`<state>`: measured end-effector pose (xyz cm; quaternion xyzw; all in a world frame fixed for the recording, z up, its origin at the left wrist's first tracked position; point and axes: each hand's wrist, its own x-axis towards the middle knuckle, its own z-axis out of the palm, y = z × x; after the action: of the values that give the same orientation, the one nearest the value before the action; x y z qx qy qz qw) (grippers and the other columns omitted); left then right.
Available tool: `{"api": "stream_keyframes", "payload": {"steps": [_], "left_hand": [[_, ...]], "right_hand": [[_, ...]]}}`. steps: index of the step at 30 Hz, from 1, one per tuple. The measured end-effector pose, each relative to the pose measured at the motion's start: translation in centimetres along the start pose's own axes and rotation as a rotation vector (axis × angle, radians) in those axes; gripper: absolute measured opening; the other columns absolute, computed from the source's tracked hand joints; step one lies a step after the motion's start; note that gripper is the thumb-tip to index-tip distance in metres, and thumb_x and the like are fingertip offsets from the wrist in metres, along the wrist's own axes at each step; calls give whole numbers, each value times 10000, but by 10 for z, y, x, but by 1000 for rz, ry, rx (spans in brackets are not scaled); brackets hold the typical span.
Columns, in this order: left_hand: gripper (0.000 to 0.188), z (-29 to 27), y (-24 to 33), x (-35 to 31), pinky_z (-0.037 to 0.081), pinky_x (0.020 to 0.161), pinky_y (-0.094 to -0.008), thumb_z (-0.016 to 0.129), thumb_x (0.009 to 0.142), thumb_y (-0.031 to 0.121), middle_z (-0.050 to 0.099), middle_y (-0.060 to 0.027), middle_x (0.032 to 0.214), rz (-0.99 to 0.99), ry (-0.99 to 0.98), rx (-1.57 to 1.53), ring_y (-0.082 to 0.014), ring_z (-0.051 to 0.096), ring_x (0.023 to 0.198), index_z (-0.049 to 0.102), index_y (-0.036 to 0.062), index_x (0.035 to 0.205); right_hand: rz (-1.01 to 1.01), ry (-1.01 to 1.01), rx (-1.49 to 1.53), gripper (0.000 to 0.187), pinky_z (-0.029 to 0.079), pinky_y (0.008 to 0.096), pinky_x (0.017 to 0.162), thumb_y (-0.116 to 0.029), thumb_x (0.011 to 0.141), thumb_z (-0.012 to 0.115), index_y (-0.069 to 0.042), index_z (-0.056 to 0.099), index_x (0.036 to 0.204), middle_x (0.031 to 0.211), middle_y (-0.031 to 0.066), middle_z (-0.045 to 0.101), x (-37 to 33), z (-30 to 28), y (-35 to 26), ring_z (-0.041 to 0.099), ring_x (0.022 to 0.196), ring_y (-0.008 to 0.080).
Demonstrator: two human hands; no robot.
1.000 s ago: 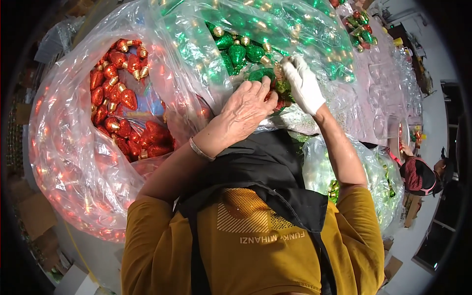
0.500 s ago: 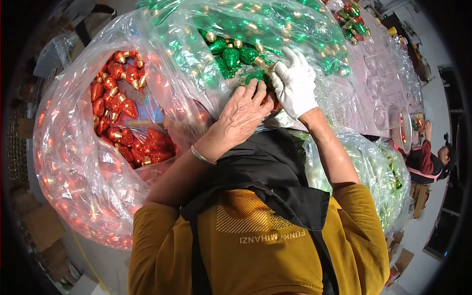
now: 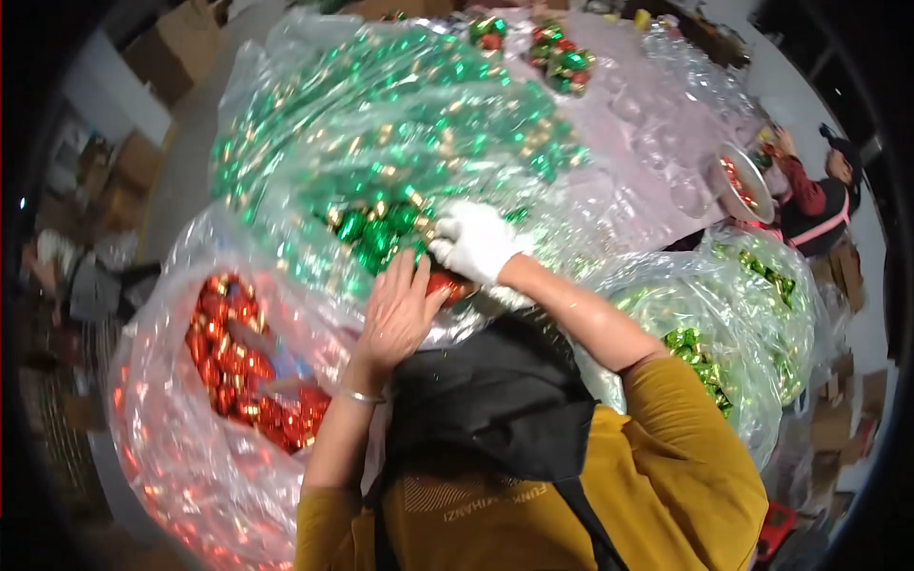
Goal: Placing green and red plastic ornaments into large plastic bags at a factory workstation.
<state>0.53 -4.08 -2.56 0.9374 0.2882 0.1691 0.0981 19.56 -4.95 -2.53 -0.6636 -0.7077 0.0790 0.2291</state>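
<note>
My left hand [image 3: 398,314], bare and with a bracelet at the wrist, lies with fingers stretched out against shiny green bulb-shaped ornaments [image 3: 379,238] with gold caps. These sit in the mouth of a large clear plastic bag [image 3: 314,171]. Beside its thumb is a red ornament [image 3: 444,285], partly covered. My right hand [image 3: 473,242] wears a white glove. Its fingers are curled at the right edge of the green ornaments, next to a gold cap; what they pinch is hidden and blurred.
To the left bulges a clear bag [image 3: 162,381] of red ornaments [image 3: 228,352]. Bags with light green ornaments [image 3: 700,366] stand at right. Mixed red and green clusters [image 3: 562,59] lie on the far table [image 3: 633,157]. Another person [image 3: 814,205] is by a bowl [image 3: 752,186] at far right.
The view has shifted, so bags and table sit differently in the picture. Both hands stay at the green ornaments; my right fingers, raised before, are now curled lower.
</note>
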Motion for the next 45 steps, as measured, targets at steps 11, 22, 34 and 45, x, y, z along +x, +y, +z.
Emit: {"api": "stream_keyframes", "payload": {"steps": [11, 22, 34, 45], "left_hand": [[460, -5, -1, 16, 346, 983, -440, 443, 942, 250, 420, -230, 1331, 65, -36, -73, -370, 394, 1229, 420, -8, 1322], [371, -21, -25, -8, 308, 1049, -450, 603, 827, 113, 474, -216, 1307, 99, 438, -53, -365, 453, 1218, 567, 8, 1181], [181, -44, -104, -111, 425, 907, -421, 582, 845, 35, 551, -223, 1161, -385, 402, 134, -372, 536, 1054, 617, -46, 1002], [103, -15, -121, -78, 444, 845, -422, 569, 851, 24, 576, -226, 1055, -404, 218, 236, -381, 554, 955, 589, -58, 911]], "right_hand": [[-77, 145, -97, 166, 457, 430, 716, -211, 797, 576, -76, 635, 873, 843, 139, 589, -47, -55, -34, 592, 853, 331], [-38, -42, -56, 131, 498, 402, 648, -168, 706, 710, -73, 631, 750, 813, 117, 574, -86, -110, 24, 592, 778, 308], [556, 319, -597, 173, 517, 439, 758, -176, 790, 574, -66, 678, 874, 981, 200, 639, 11, -227, 281, 632, 907, 363], [546, 434, -452, 251, 493, 466, 824, -214, 806, 552, -48, 625, 980, 1030, 203, 619, 187, -114, 455, 604, 967, 386]]}}
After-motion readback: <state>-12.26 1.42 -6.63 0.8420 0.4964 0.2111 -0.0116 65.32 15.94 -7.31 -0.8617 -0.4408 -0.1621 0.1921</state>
